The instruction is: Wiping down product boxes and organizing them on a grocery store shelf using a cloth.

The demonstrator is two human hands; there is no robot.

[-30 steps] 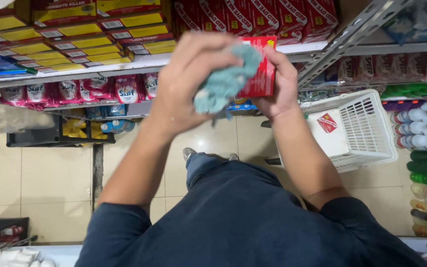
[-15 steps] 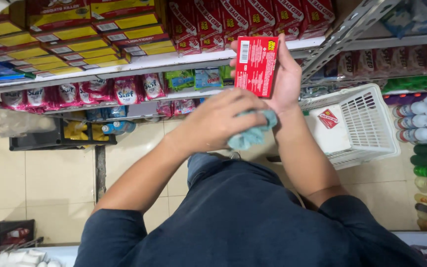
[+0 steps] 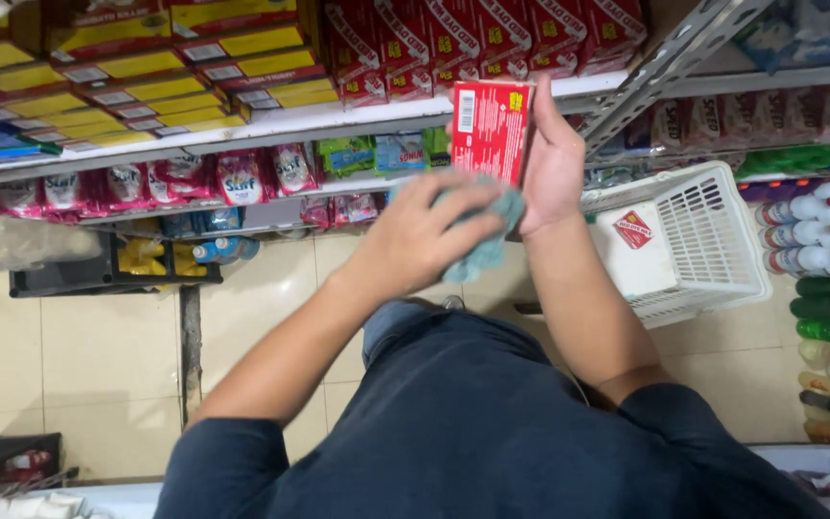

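Note:
My right hand (image 3: 551, 154) holds a flat red box (image 3: 489, 130) upright in front of the store shelves. My left hand (image 3: 425, 235) grips a crumpled teal cloth (image 3: 488, 245) and presses it against the lower edge of the box. Just behind the box, a row of matching red boxes (image 3: 463, 38) lines the upper shelf (image 3: 290, 123).
A white plastic basket (image 3: 694, 240) with one red box inside sits on the tiled floor at right. Yellow boxes fill the upper left shelf, pink sachets (image 3: 146, 183) the shelf below. Bottles (image 3: 823, 240) line the right rack. A black crate (image 3: 12, 461) stands at lower left.
My left hand with the cloth dropped from the box's face to below it, then rose back to its lower edge. The box stayed raised in my right hand.

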